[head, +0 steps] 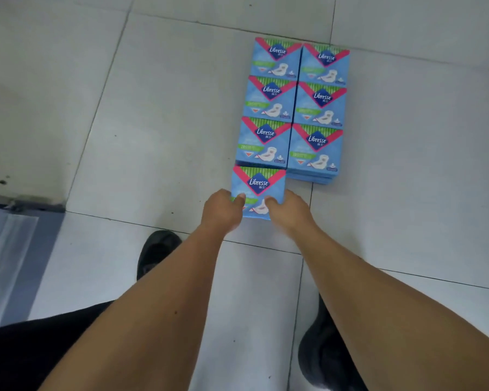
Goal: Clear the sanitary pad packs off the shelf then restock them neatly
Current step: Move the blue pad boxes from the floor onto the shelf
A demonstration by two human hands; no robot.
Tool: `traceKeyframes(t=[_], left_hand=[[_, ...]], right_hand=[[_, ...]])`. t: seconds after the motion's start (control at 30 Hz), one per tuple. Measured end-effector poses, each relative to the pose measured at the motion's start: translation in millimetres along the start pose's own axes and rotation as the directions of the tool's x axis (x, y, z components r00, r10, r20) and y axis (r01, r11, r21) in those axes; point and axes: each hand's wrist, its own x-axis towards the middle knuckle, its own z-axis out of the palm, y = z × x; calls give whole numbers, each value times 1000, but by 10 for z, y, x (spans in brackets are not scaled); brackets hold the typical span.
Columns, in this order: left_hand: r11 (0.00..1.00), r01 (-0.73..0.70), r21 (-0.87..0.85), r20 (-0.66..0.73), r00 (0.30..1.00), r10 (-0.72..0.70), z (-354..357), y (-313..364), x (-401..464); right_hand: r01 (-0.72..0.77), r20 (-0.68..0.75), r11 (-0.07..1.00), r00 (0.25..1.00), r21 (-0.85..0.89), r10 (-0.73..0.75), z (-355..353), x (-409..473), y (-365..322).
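Several blue sanitary pad packs (291,105) with pink and green tops lie on the grey tiled floor in two columns, stacked in low piles. The nearest pack (259,183) sits at the front of the left column. My left hand (223,211) grips its left edge with the thumb on its face. My right hand (290,207) grips its right edge the same way. Whether this pack rests on the floor or is slightly lifted, I cannot tell.
The base of a grey shelf unit (14,249) with a clear strip shows at the lower left. My two black shoes (157,253) (326,351) stand on the tiles near the packs. Bare floor tiles (153,108) spread to the left and right.
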Motion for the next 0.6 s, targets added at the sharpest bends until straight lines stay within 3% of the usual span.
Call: traceKeyframes(t=[0.23, 0.4, 0.6], left_hand=[[953, 9, -303, -92, 995, -38, -210, 27, -344], [897, -114, -428, -41, 993, 106, -747, 164, -834], [844, -294, -448, -120, 956, 269, -1587, 278, -1598]], right_hand=[[66, -125, 984, 991, 168, -45, -267, -405, -141], [225, -131, 957, 970, 181, -203, -681, -926, -395], [428, -174, 867, 902, 255, -394, -962, -1768, -902]])
